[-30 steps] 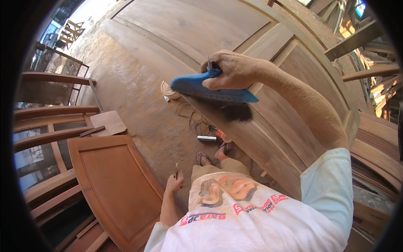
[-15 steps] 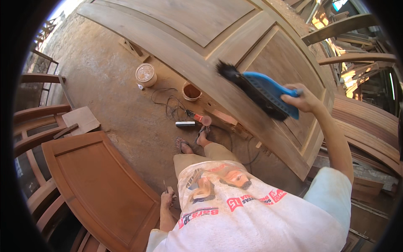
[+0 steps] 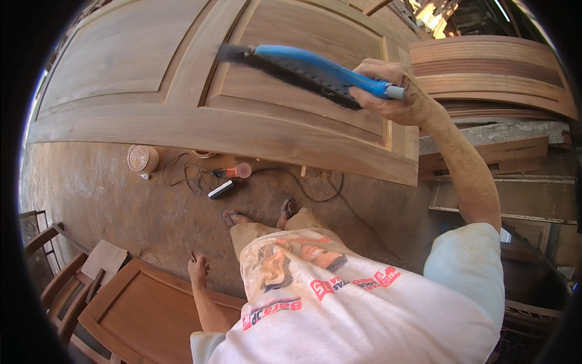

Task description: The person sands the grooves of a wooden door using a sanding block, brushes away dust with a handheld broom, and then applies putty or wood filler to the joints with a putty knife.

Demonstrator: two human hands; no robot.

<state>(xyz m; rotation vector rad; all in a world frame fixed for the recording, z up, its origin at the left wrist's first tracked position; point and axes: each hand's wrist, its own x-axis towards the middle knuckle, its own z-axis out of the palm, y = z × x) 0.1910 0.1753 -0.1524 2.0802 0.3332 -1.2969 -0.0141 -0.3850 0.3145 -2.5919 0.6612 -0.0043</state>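
My right hand (image 3: 391,94) grips a blue brush (image 3: 315,70) with long dark bristles, held over the right-hand raised panel of a pale, dusty wooden door (image 3: 151,121) that spans the upper view. The bristle tip is blurred near the panel's left edge; whether it touches cannot tell. My right forearm is coated in dust. Low at my side, my left hand (image 3: 199,264) is closed on a thin object, too small to name. It is nearest a reddish-brown panelled board (image 3: 145,303) behind it at lower left.
Below the door on the dusty floor are a white bucket (image 3: 143,158), a red power tool (image 3: 233,171), a white-and-black block (image 3: 220,189) and loose cables (image 3: 315,197). Curved timber pieces (image 3: 491,67) are stacked at right, wooden frames (image 3: 66,291) at lower left. My feet (image 3: 236,217) stand on the floor.
The view has turned, so the door now lies across the top. The brush has swept from lower over the door up across the right-hand panel, bristle tip pointing left. My left hand stays low.
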